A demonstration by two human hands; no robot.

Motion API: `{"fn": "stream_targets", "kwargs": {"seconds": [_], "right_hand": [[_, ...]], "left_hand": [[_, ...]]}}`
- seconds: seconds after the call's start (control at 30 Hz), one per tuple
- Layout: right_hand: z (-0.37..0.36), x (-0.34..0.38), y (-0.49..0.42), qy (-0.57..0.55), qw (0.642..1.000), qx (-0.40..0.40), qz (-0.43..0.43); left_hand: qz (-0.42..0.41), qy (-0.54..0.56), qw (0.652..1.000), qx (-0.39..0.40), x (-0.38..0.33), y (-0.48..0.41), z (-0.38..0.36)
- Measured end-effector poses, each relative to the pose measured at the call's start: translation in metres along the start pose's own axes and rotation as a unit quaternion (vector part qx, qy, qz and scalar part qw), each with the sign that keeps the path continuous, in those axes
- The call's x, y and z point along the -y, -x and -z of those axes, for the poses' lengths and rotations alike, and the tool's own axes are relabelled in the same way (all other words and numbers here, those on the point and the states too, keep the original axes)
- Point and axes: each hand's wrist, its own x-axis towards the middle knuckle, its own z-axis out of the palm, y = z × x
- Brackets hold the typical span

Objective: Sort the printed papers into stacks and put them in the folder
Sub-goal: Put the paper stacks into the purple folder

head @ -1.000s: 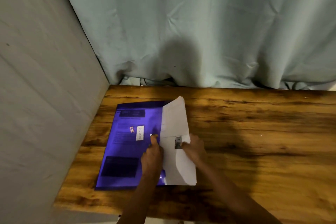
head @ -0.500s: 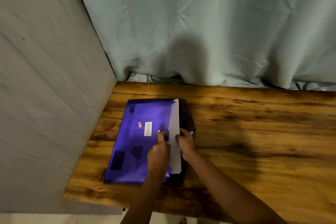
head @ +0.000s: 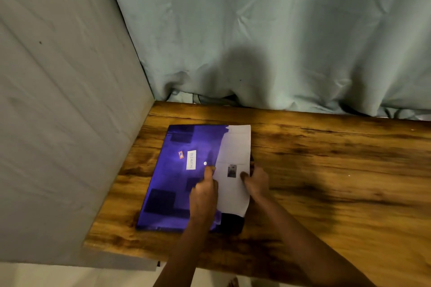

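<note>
Purple folder (head: 172,177) lies flat on the wooden table (head: 326,170), in the left corner near the wall (head: 58,100). A white paper (head: 235,147) with a small printed photo (head: 231,171) sticks out of the folder's right side, partly under the cover. Right hand (head: 256,182) pinches the paper's right edge, thumb on top. Left hand (head: 204,193) has its thumb pressed on the cover by the paper's left edge, with the other fingers curled; can't tell if they grip the cover. White label (head: 191,159) on the cover. Curtain (head: 279,42) behind the table.
</note>
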Motion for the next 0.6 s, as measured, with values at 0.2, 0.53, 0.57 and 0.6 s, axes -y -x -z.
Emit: {"fn": "stream_targets", "kwargs": {"seconds": [0.2,0.53,0.57,0.6], "right_hand": [[-0.004,0.001,-0.002,-0.171,0.981,-0.017,-0.086],[-0.022,0.007,0.004,-0.129,0.987,0.076,-0.053],[-0.026,0.009,0.004,-0.145,0.983,0.094,-0.057],[-0.031,0.010,0.004,-0.159,0.979,0.110,-0.063]], "left_hand": [[0.012,0.045,0.999,-0.010,0.008,-0.001,-0.011],[0.052,0.011,0.997,0.062,0.003,-0.006,-0.011],[0.052,0.006,0.997,0.060,0.003,-0.006,-0.011],[0.051,0.004,0.997,0.057,0.002,-0.006,-0.011]]}}
